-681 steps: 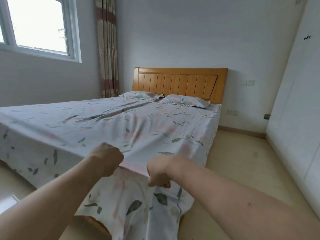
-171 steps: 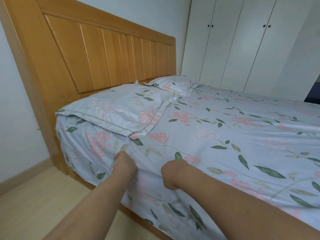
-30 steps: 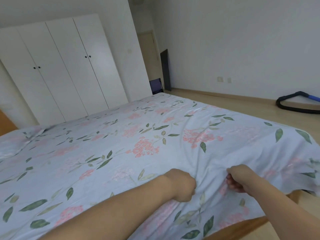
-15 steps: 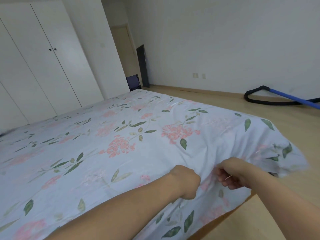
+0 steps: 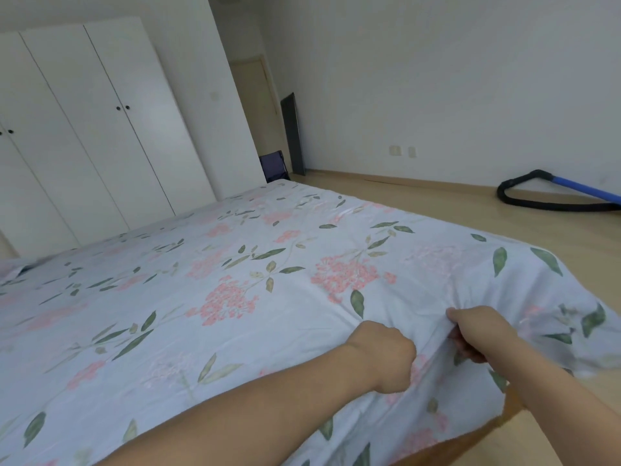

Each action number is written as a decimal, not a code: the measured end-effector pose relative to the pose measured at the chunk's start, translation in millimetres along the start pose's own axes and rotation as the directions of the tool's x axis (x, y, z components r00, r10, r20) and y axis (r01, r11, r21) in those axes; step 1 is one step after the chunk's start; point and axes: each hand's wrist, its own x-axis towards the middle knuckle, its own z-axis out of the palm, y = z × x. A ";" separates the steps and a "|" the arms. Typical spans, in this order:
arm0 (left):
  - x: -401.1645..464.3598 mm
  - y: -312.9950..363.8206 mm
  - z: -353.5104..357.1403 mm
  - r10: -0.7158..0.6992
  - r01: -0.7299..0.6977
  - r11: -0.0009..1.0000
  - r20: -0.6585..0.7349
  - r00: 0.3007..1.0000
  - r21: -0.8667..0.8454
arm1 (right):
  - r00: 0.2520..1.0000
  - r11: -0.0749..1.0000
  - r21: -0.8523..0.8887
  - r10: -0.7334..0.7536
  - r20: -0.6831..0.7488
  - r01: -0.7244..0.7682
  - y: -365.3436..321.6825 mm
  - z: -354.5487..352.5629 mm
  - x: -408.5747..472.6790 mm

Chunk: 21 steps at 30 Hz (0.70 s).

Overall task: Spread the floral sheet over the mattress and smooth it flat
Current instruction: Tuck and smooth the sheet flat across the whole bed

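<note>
The floral sheet (image 5: 255,264), pale blue with pink blossoms and green leaves, covers the whole mattress and hangs over its near edge. Near the bed's foot corner my left hand (image 5: 386,356) is a fist gripping the sheet at the edge. My right hand (image 5: 480,331) pinches a fold of the same sheet a little to the right. Small creases fan out from both grips. The corner flap (image 5: 578,324) droops over the wooden bed frame (image 5: 463,443). The mattress itself is hidden under the cloth.
White wardrobe doors (image 5: 100,129) stand behind the bed. A doorway (image 5: 255,105), a dark panel (image 5: 294,132) and a dark bag (image 5: 274,164) are at the far corner. A black and blue hose (image 5: 554,196) lies on the wooden floor at the right.
The view has swung slightly left and back. Both hands still grip the sheet edge near the foot corner, and the raised corner flap has dropped lower over the frame.
</note>
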 end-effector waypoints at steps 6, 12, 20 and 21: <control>10.4 -9.7 0.0 0.082 -0.064 0.984 0.104 0.991 -0.169 | 0.994 0.996 -0.049 0.081 0.078 -0.078 -3.8 -14.4 -2.9; 14.7 -9.2 -1.7 0.027 -0.028 0.990 -0.011 1.000 -0.140 | 0.990 0.989 -0.134 -0.075 -0.123 0.058 -22.9 -17.6 19.7; 33.0 -15.5 0.8 -0.032 0.009 0.979 -0.112 0.993 -0.202 | 0.941 0.942 -0.306 -0.219 -0.258 0.136 -18.4 -18.7 30.8; 34.3 -17.3 1.4 0.003 -0.034 0.964 -0.115 0.993 -0.264 | 0.938 0.937 -0.320 -0.228 -0.260 0.139 -16.5 -20.8 30.6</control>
